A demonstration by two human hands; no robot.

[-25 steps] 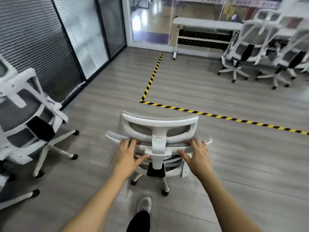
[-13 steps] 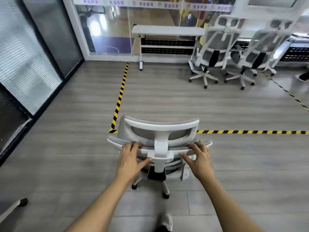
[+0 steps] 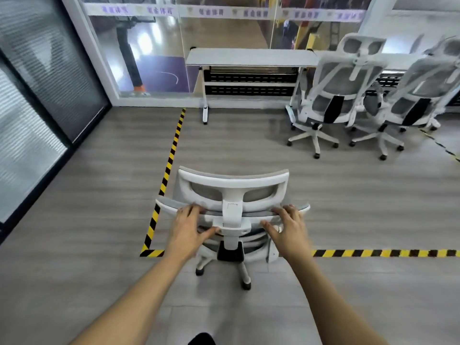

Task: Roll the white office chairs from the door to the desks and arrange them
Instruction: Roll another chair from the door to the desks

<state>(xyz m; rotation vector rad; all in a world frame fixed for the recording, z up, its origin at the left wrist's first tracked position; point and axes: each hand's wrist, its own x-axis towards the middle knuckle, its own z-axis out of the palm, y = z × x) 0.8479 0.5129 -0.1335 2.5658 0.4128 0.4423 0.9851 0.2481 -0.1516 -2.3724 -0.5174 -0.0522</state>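
Note:
A white office chair (image 3: 232,185) with a grey mesh back stands right in front of me, its back toward me and its wheeled base on the yellow-black floor tape. My left hand (image 3: 188,229) grips the top edge of the backrest left of the headrest post, fingers over the rim and thumb behind. My right hand (image 3: 288,229) grips the same edge on the right side. Two more white chairs, one (image 3: 341,95) and another (image 3: 418,98), stand at the far right beside a white desk (image 3: 249,57).
Yellow-black tape (image 3: 171,158) marks a corner on the grey wood floor, one line running toward the desk, another to the right. A glass wall with blinds (image 3: 44,78) lines the left side. Glass panels stand behind the desk. Open floor lies between me and the desk.
I have rolled the chair forward and turned right; the desk and the two parked chairs are nearer and more central. The chairs at the left have left the view. Both hands keep their hold.

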